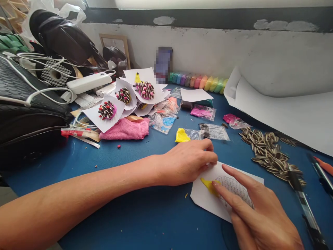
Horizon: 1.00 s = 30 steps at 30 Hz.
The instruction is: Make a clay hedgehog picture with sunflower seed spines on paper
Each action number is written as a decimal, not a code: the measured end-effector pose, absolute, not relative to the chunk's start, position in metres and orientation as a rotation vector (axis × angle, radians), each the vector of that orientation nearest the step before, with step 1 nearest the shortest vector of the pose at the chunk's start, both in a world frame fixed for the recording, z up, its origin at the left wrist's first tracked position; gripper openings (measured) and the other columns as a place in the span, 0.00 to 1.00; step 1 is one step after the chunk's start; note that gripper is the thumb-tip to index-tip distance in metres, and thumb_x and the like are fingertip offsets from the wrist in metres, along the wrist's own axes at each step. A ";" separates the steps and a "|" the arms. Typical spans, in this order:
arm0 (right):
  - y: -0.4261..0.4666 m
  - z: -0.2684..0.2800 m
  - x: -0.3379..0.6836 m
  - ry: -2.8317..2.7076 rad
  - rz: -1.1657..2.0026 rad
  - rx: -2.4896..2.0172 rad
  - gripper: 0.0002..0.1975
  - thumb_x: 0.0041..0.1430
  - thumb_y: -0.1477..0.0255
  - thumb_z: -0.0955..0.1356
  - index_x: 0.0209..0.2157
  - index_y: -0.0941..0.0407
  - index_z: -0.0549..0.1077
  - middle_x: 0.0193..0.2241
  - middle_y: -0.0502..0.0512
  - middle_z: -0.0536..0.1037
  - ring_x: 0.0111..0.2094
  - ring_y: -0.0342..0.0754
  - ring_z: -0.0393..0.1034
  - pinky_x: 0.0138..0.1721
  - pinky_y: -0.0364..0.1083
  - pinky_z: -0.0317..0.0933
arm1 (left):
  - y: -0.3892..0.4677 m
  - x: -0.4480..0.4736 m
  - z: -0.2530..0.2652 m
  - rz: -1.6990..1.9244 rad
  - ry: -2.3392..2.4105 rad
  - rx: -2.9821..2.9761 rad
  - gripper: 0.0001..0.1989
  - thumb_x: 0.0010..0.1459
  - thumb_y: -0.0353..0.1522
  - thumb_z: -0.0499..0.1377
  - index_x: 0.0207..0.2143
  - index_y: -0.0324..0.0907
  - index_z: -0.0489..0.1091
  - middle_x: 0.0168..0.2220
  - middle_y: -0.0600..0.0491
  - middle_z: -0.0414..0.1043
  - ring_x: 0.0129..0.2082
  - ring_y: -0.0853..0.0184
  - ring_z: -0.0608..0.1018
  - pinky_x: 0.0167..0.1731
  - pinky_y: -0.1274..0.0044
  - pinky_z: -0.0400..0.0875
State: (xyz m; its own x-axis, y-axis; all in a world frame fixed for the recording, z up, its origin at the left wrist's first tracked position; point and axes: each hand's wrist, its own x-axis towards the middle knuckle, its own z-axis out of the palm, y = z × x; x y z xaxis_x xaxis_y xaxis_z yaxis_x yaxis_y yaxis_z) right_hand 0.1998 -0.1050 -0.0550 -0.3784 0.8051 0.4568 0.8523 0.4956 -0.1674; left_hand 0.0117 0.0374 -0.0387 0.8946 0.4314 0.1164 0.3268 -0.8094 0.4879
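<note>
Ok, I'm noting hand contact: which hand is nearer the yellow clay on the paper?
Right. The right hand has a fingertip on the yellow clay; the left hand is just beyond it, at the far edge of the paper.

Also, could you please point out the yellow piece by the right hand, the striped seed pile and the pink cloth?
Yellow piece [208,185], head view: its uncovered part.
Striped seed pile [269,152], head view: its middle.
Pink cloth [125,130], head view: middle of its surface.
</note>
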 end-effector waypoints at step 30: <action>-0.101 -0.058 0.193 -2.292 -0.317 -1.292 0.17 0.63 0.83 0.63 0.50 0.60 0.76 0.57 0.70 0.70 0.58 0.58 0.65 0.50 0.55 0.66 | 0.035 0.009 -0.045 0.382 0.507 2.689 0.06 0.67 0.26 0.57 0.42 0.40 0.74 0.48 0.48 0.71 0.44 0.65 0.75 0.44 0.75 0.70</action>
